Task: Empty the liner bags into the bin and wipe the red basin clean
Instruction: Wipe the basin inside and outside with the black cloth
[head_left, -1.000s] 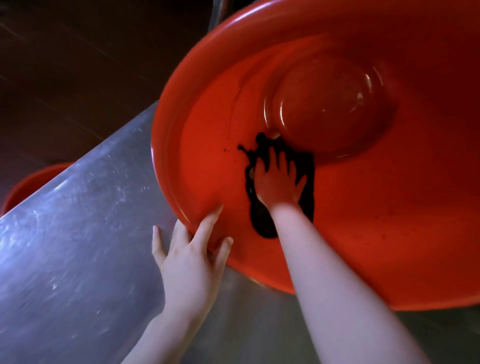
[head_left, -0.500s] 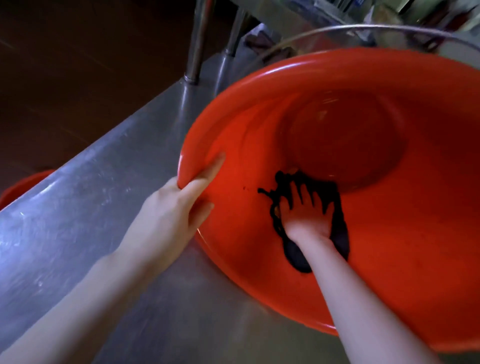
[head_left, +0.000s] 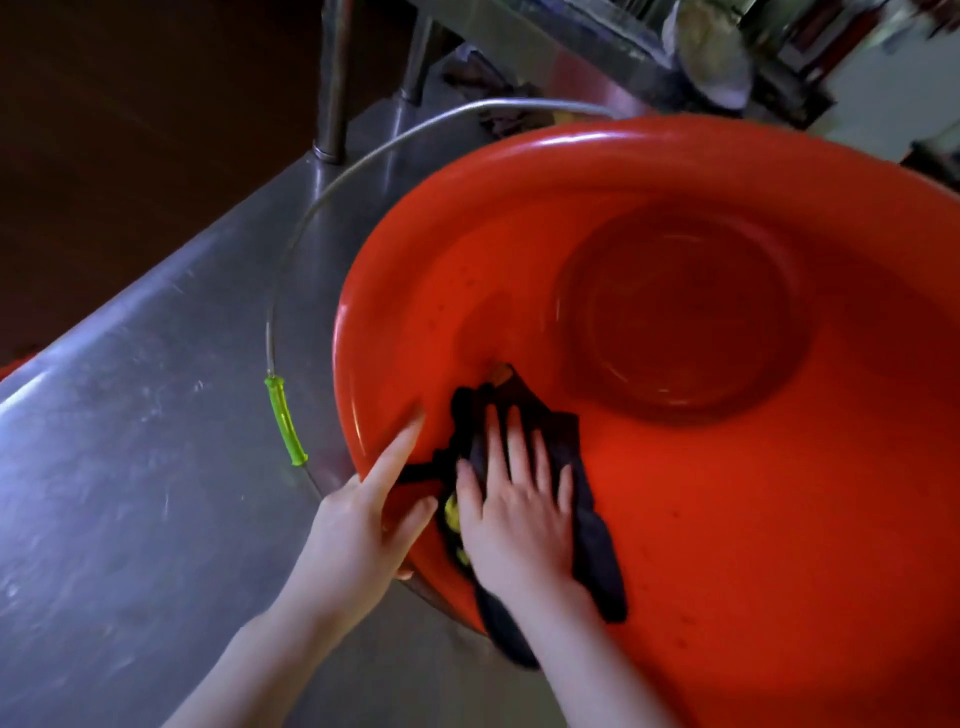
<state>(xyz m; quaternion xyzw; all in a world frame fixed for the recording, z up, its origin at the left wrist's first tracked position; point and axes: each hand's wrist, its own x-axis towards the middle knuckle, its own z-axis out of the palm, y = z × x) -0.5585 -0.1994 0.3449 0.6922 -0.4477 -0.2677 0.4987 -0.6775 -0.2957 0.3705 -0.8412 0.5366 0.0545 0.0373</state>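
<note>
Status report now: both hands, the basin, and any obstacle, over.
Left hand grips basin rim. Right hand flat, pressing dark cloth on inner wall. Wire loop lies beside basin on table, clear of the wiping.

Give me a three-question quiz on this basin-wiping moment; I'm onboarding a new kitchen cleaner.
1. True or false: the right hand presses a dark cloth flat against the red basin wall.
2. Where is the left hand? A) on the basin rim B) on the green-handled wire C) flat on the steel table
3. The cloth lies ____ the basin.

Key: 1 true; 2 A; 3 inside.
</note>
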